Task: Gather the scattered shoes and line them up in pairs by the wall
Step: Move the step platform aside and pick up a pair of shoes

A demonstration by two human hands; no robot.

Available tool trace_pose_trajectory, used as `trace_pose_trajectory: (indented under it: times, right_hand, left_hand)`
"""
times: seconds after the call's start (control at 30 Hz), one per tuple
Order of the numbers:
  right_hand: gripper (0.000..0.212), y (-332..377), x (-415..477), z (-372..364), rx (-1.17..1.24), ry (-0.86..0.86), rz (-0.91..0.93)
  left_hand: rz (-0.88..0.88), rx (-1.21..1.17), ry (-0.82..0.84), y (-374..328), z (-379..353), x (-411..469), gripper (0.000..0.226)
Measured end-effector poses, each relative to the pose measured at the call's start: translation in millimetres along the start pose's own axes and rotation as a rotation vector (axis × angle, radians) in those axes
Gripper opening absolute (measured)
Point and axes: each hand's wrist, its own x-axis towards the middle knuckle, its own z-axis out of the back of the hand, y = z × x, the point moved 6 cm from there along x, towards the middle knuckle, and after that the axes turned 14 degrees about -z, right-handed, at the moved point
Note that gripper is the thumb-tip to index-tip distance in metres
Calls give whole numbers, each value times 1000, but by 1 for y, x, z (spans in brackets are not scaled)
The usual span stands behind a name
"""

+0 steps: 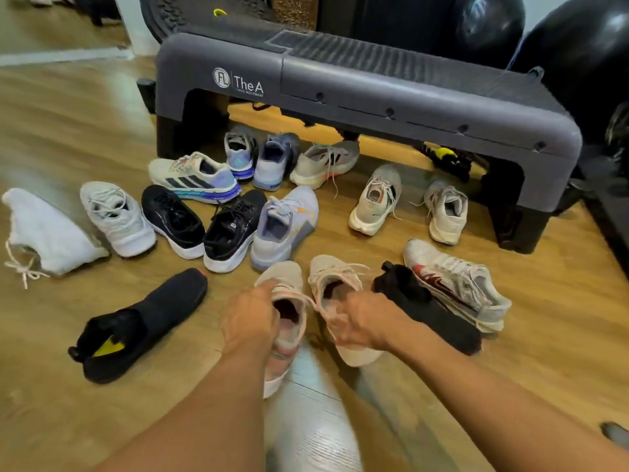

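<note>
Several shoes lie scattered on the wooden floor in front of a grey step bench [357, 83]. My left hand [250, 316] grips the collar of a pale pink sneaker [286, 284], and my right hand [360, 323] grips its mate [335, 277] right beside it; both toes point away from me. Around them lie a black slip-on [146, 321], another black slip-on [429, 311], a white and red sneaker [459, 281], a black pair [204, 223], a lavender sneaker [286, 223], white sneakers [115, 218] and striped ones [194, 178].
Two dark exercise balls [490, 25] stand behind the bench. More sneakers [258, 158] sit at the bench's front edge, two grey-white ones [408, 202] on the right. A yellow and black item [446, 158] lies under the bench. Bare wooden floor [68, 124] stretches to the left.
</note>
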Motion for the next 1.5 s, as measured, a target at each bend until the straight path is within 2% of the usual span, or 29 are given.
trace_pose_trajectory:
  times: [0.1,0.17,0.27,0.37,0.43,0.47,0.57,0.6,0.67,0.77,0.83,0.9,1.0,1.13,1.27,1.4,1.5]
  right_hand:
    - [22,17,-4,-32,-130,-66,-45]
    - [27,25,-9,-48,-211,-82,-66]
    - [30,38,-14,-64,-282,-106,-18]
    - [23,33,-15,-72,-160,-44,-57]
    - [26,24,-14,-73,-68,6,-96]
    - [30,18,-14,-72,-33,33,-115]
    - [37,-4,-13,-72,100,158,-200]
    - [38,-9,-12,-73,128,193,-219]
    - [38,-13,-9,-73,148,224,-231]
    - [34,-5,3,-61,241,174,-221]
    - [33,-3,10,-40,232,70,-202]
    - [30,-8,10,-10,210,-7,-177]
    - [18,-20,-9,39,249,-10,-147]
    - [23,-22,-64,127,285,9,-129]
    - [20,-10,-143,258,307,-14,-106]
    - [24,-9,-248,429,380,-36,-88]
    - [27,-18,-326,552,443,-99,-90]
  left_hand:
    - [69,-67,77,-7,-9,-1,44]
    - [115,-49,161,-12,-22,-7,55]
    - [99,-2,392,-17,-44,-17,71]
    - [45,80,441,-20,-39,-20,64]
    - [48,96,467,-19,-38,-25,56]
    - [67,95,533,-19,-41,-31,57]
    - [181,145,834,-21,-63,-55,87]
    - [195,181,866,-24,-68,-58,85]
    - [215,175,854,-30,-71,-51,60]
    - [234,-68,755,-47,-68,-25,15]
    - [170,-123,634,-64,-53,-2,11]
    - [124,-113,544,-81,-29,13,13]
    - [102,-136,494,-97,14,16,21]
    - [27,-49,517,-136,98,-19,24]
    - [-44,93,480,-210,239,-62,13]
    - [-91,167,406,-311,413,-101,16]
    - [-198,214,324,-398,534,-125,6]
